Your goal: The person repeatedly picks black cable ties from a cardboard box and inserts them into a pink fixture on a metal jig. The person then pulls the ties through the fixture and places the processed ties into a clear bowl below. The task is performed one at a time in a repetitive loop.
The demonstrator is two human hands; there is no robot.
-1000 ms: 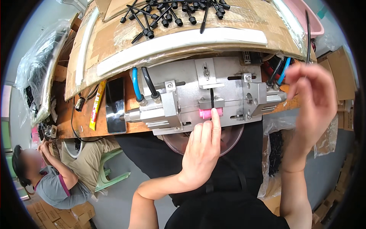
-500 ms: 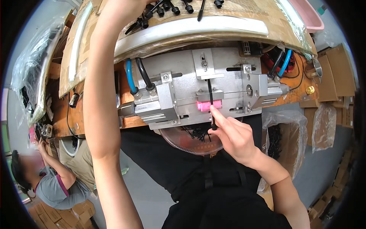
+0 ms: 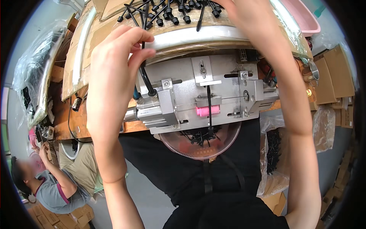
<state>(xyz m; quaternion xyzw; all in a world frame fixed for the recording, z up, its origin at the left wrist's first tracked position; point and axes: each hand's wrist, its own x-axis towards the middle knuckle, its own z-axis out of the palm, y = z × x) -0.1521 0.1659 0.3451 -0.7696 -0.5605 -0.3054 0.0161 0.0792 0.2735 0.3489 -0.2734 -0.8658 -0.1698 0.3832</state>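
My left hand (image 3: pixel 114 65) is raised in front of the metal fixture (image 3: pixel 228 78) and pinches a thin black cable piece (image 3: pixel 144 26) between thumb and fingers. My right hand (image 3: pixel 238 13) reaches to the top edge, into the pile of black cable pieces (image 3: pixel 171 11) on the cardboard; its fingers are cut off from view. A pink part (image 3: pixel 207 111) sits at the front of the fixture, with a black cable (image 3: pixel 209 100) standing in the slot above it. Under the fixture is a round clear bowl (image 3: pixel 225 147) with several small black pieces.
A wooden bench (image 3: pixel 72 124) carries the fixture. A pink basin (image 3: pixel 305 19) and cardboard boxes (image 3: pixel 339 76) are at the right, and a plastic bag of black pieces (image 3: pixel 272 149) hangs below. Another person (image 3: pixel 49 187) sits at lower left.
My left hand came back down from the pile with a black cable piece. My right hand left the pink part and went up to the pile.
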